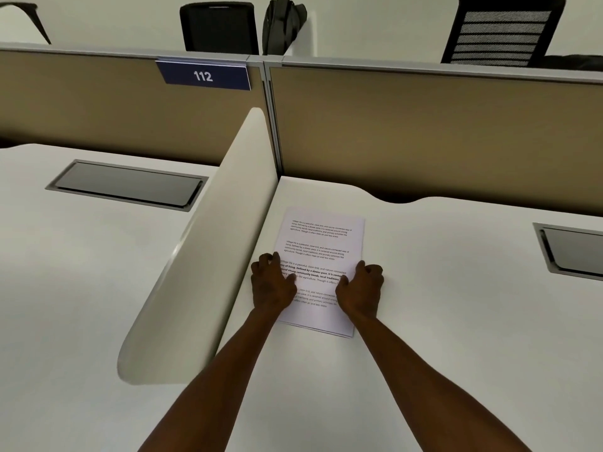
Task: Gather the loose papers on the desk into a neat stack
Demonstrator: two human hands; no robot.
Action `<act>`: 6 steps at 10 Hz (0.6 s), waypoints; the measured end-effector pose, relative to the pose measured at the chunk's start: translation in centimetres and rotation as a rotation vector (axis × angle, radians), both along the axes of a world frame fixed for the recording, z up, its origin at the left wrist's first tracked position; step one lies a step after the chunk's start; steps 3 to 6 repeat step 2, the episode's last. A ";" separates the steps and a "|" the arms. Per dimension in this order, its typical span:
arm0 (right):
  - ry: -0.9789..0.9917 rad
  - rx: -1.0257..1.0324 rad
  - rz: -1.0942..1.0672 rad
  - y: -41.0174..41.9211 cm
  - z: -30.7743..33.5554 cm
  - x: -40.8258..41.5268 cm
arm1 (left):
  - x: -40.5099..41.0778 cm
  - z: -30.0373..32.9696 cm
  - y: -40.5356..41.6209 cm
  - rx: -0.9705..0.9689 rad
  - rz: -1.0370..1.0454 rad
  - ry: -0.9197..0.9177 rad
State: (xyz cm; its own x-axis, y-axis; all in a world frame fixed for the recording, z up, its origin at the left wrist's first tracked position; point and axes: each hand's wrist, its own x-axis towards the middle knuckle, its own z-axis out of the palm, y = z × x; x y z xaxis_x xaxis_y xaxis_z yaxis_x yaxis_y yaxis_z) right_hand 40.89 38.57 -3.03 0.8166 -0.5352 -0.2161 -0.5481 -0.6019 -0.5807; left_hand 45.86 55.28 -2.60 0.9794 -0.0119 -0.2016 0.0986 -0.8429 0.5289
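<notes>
A stack of white printed papers (321,243) lies flat on the white desk (440,305), close to the side divider. Its edges line up almost fully, with a thin sliver of a lower sheet showing at the near right corner. My left hand (272,283) rests on the stack's left edge with fingers curled. My right hand (360,287) sits on the right edge, fingers curled too. Both hands press the sheets from either side, and they hide part of the text.
A rounded white divider (202,256) rises just left of the stack. Beige partition walls (424,132) close the back. Grey cable hatches (127,184) (574,252) are set into both desks. Black chairs (502,31) and a bag (282,24) stand beyond the partition.
</notes>
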 end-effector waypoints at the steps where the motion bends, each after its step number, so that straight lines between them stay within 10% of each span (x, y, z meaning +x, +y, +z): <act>1: -0.006 0.015 -0.011 -0.4 0.3 -0.7 | -0.8 0.1 -0.3 0.003 -0.014 -0.040; 6: -0.057 -0.006 -0.039 -2.6 1.1 -2.4 | -2.1 0.9 -1.9 -0.012 -0.059 -0.180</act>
